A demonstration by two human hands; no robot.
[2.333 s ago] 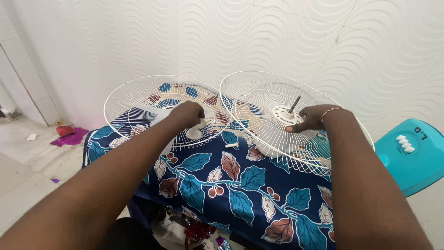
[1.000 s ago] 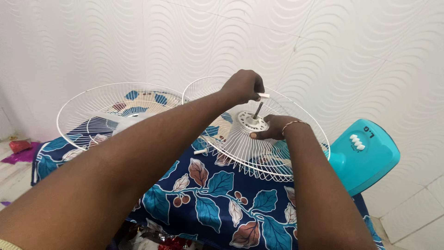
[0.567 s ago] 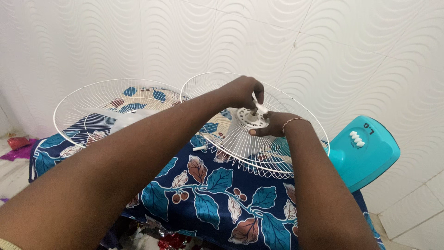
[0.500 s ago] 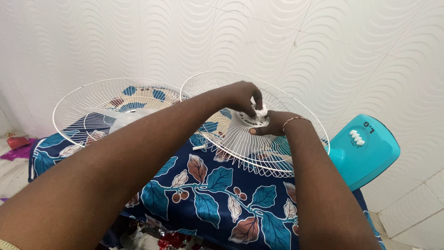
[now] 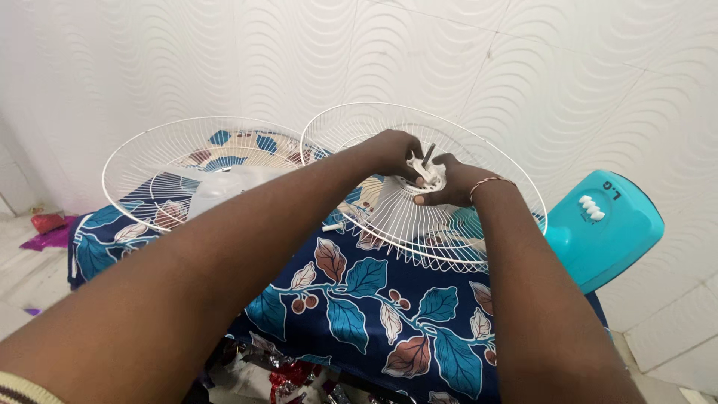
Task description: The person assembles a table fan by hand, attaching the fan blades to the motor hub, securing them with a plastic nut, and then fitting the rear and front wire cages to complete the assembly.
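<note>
White wall panels with a wavy relief stood behind a table draped in a dark blue cloth printed with teal and brown leaves. On the cloth rested two white wire fan guards. The rear guard, the one on the right, sat tilted with its open side up, and a metal shaft rose through the white plastic hub at its centre. The left hand reached across to that hub, its fingertips pinched narrow on a small white plastic nut sitting around the base of the shaft. The right hand, a thin bangle on its wrist, lay just on the near side of the nut, its fingers curled flat against the hub and the wires beneath; whether they actually clamped anything could not be told. To the left of both hands, well apart from the fingers, the front guard lay open side up. A short white peg lay on the cloth between the two guards, below the left forearm. Beyond the right wrist, off the table's edge, stood a turquoise fan base with white push-buttons.
</note>
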